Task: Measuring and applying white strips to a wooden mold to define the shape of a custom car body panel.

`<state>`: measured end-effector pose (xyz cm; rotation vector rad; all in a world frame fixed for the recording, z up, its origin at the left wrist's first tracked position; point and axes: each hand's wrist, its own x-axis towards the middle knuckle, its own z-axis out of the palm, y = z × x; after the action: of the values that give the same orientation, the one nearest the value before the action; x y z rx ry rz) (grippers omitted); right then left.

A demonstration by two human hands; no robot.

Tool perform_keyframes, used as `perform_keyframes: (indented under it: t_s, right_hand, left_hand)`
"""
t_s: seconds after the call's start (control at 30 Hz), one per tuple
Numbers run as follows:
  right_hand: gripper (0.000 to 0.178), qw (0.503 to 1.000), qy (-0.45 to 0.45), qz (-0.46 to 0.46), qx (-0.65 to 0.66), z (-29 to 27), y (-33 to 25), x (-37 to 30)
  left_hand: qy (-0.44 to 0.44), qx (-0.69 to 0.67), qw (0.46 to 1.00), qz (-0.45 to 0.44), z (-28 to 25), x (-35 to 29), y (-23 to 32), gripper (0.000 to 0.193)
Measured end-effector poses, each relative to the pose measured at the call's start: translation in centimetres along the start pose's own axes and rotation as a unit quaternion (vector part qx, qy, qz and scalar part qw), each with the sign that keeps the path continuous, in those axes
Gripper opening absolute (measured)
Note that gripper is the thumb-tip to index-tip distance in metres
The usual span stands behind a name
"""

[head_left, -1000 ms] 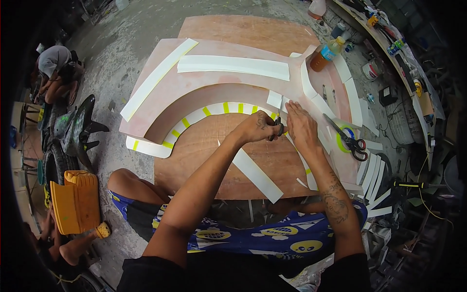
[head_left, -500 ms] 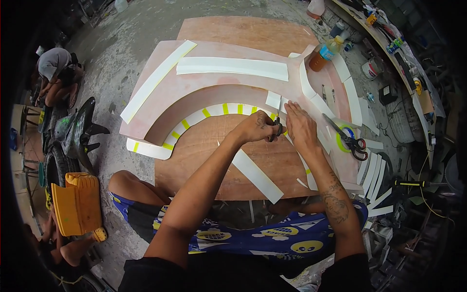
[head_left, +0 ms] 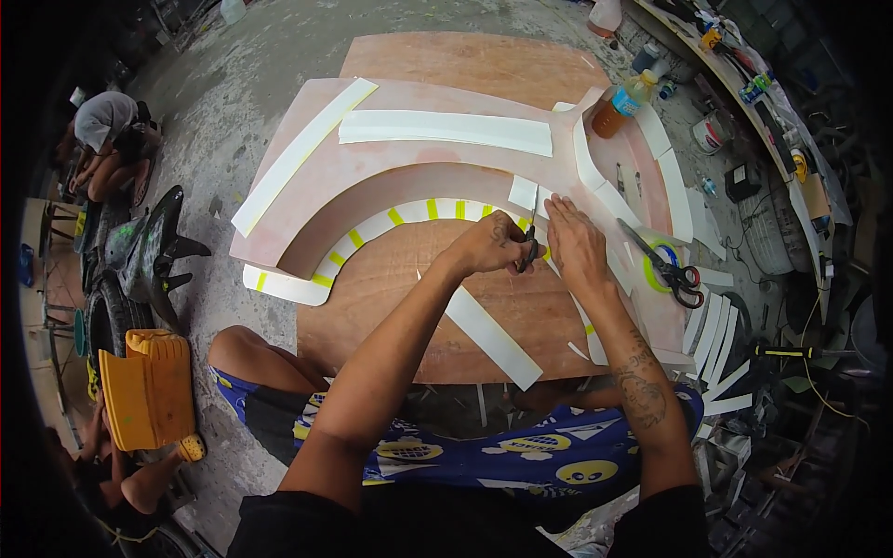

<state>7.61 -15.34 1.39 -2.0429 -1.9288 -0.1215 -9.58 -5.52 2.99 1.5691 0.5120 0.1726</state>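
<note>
One closed grip holds scissors (head_left: 530,249) in the left hand (head_left: 495,244); the right hand (head_left: 578,239), outstretched, likely steadies the white piece (head_left: 523,192).

Left hand (head_left: 493,244): tattooed, fingers curled in a grip. Right hand (head_left: 579,240): flattened, fingers together, pointing forward. Left forearm (head_left: 395,335): angled inward. Right forearm (head_left: 633,353): tattooed, extended forward.

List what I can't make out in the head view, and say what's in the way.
All in the head view:
Part of the tool: covered by the left hand; its tip is too small to judge.
Whatever lies beneath the right hand: covered by that hand.
Part of the tape: covered by the scissors.
Lower-left person: partly lost in the dark rim.
</note>
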Motion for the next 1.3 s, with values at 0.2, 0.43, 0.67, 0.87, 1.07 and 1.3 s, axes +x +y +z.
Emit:
perform_keyframes:
  t_s: [0.2,0.43,0.67,0.87,1.07,1.3]
  right_hand:
    - [0.035,1.000,0.002,-0.003,0.004,0.1,-0.1,0.1]
    - [0.036,1.000,0.009,-0.011,0.003,0.2,0.0,0.0]
    - [0.039,0.999,0.013,-0.009,0.030,-0.3,0.0,-0.1]
    - [0.052,1.000,0.012,-0.014,-0.007,-0.6,-0.8,0.4]
    - [0.059,0.999,-0.049,-0.017,-0.011,-0.4,-1.2,0.7]
    - [0.059,0.999,-0.038,-0.011,-0.003,-1.1,-1.3,0.6]
  left_hand:
    - [-0.010,-0.013,1.000,0.008,-0.3,0.1,-0.8,0.025]
    - [-0.024,-0.052,0.998,-0.007,-0.4,0.0,-1.0,0.029]
    - [-0.092,0.174,0.969,-0.147,-0.2,-3.6,-1.0,0.046]
    - [0.246,0.382,0.872,-0.182,-1.1,-12.6,-6.3,0.033]
    - [0.197,0.435,0.847,-0.236,-2.6,-16.3,-12.6,0.027]
    - [0.181,0.364,0.893,-0.190,-3.6,-17.4,-9.0,0.025]
